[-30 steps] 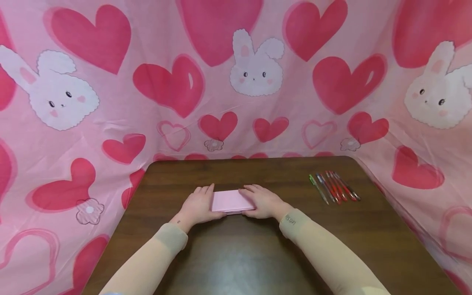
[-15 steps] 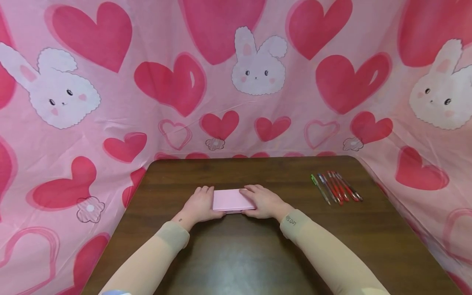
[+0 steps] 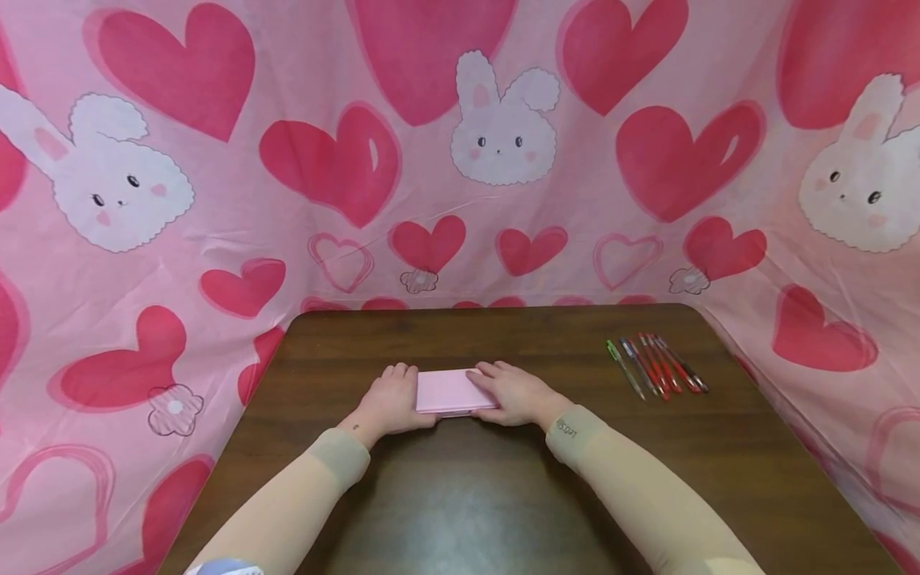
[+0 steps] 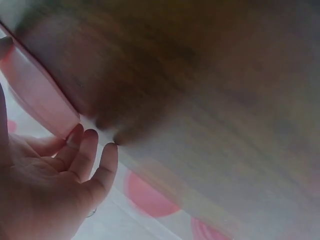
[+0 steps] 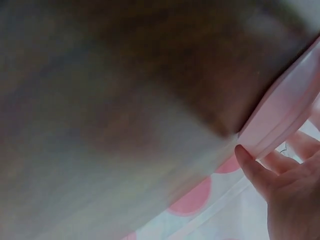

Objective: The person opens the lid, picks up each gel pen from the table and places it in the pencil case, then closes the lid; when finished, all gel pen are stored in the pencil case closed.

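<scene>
Head view — flat, smooth, pale-pink rectangular box [image 3: 447,391] — left grip [image 3: 392,401] and right grip [image 3: 519,394] each pinching one end

The left hand [image 3: 388,399] and right hand [image 3: 519,395] are holding a flat pink box-shaped thing [image 3: 449,390] on a brown wooden table [image 3: 460,487]. Thin green, red and dark pens [image 3: 652,366] are lying rightward. Pink heart-and-bunny cloth [image 3: 496,206] is hanging behind.
</scene>
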`<state>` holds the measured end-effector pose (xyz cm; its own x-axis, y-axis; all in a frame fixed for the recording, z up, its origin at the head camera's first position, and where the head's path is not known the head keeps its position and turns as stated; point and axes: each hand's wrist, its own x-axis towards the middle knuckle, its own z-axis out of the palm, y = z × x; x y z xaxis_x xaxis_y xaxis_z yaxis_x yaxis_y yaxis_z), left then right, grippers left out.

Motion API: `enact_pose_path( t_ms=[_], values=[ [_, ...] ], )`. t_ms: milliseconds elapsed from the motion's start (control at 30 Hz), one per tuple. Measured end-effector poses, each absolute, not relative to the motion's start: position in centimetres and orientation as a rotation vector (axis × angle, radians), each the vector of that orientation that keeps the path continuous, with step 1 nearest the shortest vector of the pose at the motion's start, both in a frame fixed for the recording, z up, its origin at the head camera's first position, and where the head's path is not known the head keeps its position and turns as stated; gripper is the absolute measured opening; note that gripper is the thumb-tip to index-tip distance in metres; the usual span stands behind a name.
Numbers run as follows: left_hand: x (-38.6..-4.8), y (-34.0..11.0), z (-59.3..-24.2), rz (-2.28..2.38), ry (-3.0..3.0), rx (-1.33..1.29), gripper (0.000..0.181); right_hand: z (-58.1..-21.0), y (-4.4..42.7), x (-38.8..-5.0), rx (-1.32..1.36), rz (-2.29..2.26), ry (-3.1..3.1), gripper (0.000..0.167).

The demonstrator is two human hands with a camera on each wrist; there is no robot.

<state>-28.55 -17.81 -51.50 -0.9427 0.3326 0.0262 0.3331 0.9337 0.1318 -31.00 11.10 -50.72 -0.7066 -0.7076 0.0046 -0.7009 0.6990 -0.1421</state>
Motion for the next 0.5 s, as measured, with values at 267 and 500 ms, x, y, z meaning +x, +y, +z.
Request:
enact_pose_path(
  t_ms=[267, 500],
  values=[
    [-28.26, -17.88, -50.84, -0.222, -3.122, -0.512, 0.105, -50.39, 10.88, -31.19, -1.249, -0.111, 2.813, 0.078],
    [-28.25, -17.84, -50.90, -0.232, -3.103, -0.537, 0.104, -50.72, 10.66, -31.27, -1.305, 0.160, 2.821, 0.078]
  ],
)
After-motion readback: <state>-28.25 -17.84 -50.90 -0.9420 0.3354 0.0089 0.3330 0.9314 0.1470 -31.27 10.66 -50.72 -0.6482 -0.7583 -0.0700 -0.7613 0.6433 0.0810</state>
